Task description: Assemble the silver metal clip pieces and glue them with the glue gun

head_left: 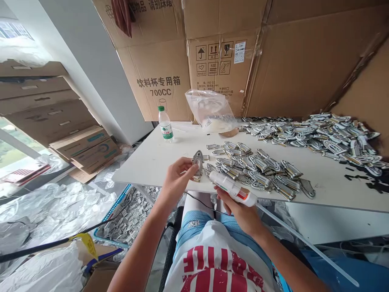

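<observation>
My left hand (179, 174) pinches a small grey oval part (198, 157) upright over the table's front edge. Wrapped round a white hot glue gun (232, 190) is my right hand (240, 211). The gun's nozzle points left toward the held part, and a long glue stick (306, 241) sticks out of its back. Just beyond both hands lies a loose pile of similar grey parts (258, 166) with brownish strips. Whether the nozzle touches the held part, I cannot tell.
A bigger heap of grey parts (328, 136) covers the table's (146, 162) back right. A water bottle (165, 125) and a clear plastic bag (211, 109) stand near the cardboard boxes (219, 52). Black strips (370, 180) lie far right. A blue-rimmed basket (130, 219) of parts is below left.
</observation>
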`<state>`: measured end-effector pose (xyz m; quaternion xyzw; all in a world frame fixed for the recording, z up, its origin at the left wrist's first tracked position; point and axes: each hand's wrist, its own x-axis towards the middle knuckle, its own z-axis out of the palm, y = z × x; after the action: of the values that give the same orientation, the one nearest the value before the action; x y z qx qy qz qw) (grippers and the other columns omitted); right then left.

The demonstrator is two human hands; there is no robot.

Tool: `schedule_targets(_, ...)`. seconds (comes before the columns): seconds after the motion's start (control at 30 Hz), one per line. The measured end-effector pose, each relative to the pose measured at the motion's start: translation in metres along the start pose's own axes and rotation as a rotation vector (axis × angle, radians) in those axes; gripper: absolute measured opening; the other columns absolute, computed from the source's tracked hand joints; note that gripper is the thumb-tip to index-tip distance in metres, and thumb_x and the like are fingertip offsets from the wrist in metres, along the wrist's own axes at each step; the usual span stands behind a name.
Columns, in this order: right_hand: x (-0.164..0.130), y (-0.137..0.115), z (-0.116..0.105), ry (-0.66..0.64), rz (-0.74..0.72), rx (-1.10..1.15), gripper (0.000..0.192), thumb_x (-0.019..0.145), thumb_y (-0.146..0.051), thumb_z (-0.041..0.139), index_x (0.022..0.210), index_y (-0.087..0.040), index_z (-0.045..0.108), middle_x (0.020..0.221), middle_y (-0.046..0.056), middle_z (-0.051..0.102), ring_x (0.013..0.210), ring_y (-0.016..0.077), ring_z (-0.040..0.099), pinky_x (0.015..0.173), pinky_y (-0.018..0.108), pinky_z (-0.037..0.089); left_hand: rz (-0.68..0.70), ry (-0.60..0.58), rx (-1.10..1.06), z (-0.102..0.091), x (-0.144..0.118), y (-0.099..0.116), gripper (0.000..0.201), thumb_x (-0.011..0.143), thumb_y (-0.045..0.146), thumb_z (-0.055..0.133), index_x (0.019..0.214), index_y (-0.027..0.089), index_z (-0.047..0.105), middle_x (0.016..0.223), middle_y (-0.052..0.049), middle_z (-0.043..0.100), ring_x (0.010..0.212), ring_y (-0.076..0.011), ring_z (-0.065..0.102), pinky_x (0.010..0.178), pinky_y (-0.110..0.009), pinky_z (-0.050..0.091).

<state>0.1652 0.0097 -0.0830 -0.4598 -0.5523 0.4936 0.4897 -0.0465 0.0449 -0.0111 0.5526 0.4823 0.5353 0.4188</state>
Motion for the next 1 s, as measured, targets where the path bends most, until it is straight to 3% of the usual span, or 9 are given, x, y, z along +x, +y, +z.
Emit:
schedule_targets(0.1, -0.001, -0.006, -0.001, -0.061, 0.034, 0.031, 0.049, 0.096, -0.068, 0.073, 0.094, -0.02, 0.081, 0.057, -0.003, 0.058, 0.052, 0.0159, 0.051, 0.058, 0.029, 0.045, -0.012, 0.012, -0.051, -0.002, -0.001, 0.004, 0.031, 0.09, 0.046, 0.084, 0.094, 0.017, 0.074, 0.09, -0.005, 0.075, 0.081, -0.0168, 0.068, 0.071, -0.026, 0.053)
schedule_targets(0.37, 0.002, -0.012, -0.003, 0.031, -0.003, 0.017, 0.047, 0.097, -0.068, 0.072, 0.098, -0.022, 0.082, 0.059, -0.002, 0.06, 0.057, 0.0192, 0.057, 0.06, 0.03, 0.049, -0.005, 0.024, -0.183, 0.002, -0.002, 0.003, 0.036, 0.085, 0.039, 0.092, 0.108, 0.018, 0.075, 0.109, -0.009, 0.08, 0.101, -0.0199, 0.075, 0.09, -0.03, 0.06)
schedule_targets(0.47, 0.003, -0.013, -0.004, 0.053, -0.014, -0.01, 0.049, 0.096, -0.07, 0.071, 0.095, -0.022, 0.082, 0.058, -0.002, 0.057, 0.057, 0.0188, 0.055, 0.058, 0.03, 0.047, -0.021, 0.018, -0.21, 0.003, -0.002, 0.002, 0.045, 0.081, 0.038, 0.094, 0.116, 0.017, 0.075, 0.116, -0.01, 0.08, 0.103, -0.0214, 0.076, 0.09, -0.031, 0.062)
schedule_targets(0.6, 0.002, -0.013, -0.005, 0.046, -0.015, -0.022, 0.049, 0.096, -0.071, 0.071, 0.088, -0.023, 0.079, 0.058, -0.003, 0.053, 0.059, 0.0185, 0.053, 0.057, 0.03, 0.046, -0.07, 0.026, -0.2, 0.001, -0.003, 0.001, 0.054, 0.081, 0.036, 0.095, 0.126, 0.018, 0.073, 0.098, -0.005, 0.079, 0.088, -0.0178, 0.074, 0.082, -0.029, 0.061)
schedule_targets(0.77, 0.001, -0.012, -0.004, 0.049, -0.01, -0.066, 0.051, 0.097, -0.071, 0.069, 0.089, -0.021, 0.078, 0.057, -0.004, 0.05, 0.056, 0.0164, 0.049, 0.057, 0.029, 0.043, -0.042, 0.014, -0.208, 0.001, -0.004, -0.001, 0.038, 0.083, 0.035, 0.094, 0.112, 0.019, 0.076, 0.1, -0.004, 0.076, 0.087, -0.0159, 0.071, 0.083, -0.028, 0.061)
schedule_targets(1.0, 0.0, -0.009, -0.004, 0.046, 0.034, -0.066, 0.054, 0.094, -0.073, 0.071, 0.088, -0.02, 0.077, 0.056, -0.005, 0.05, 0.051, 0.015, 0.045, 0.051, 0.029, 0.037, -0.039, 0.049, -0.236, 0.003, -0.005, 0.003, 0.035, 0.083, 0.038, 0.093, 0.103, 0.019, 0.072, 0.095, -0.003, 0.074, 0.084, -0.0158, 0.069, 0.076, -0.026, 0.057)
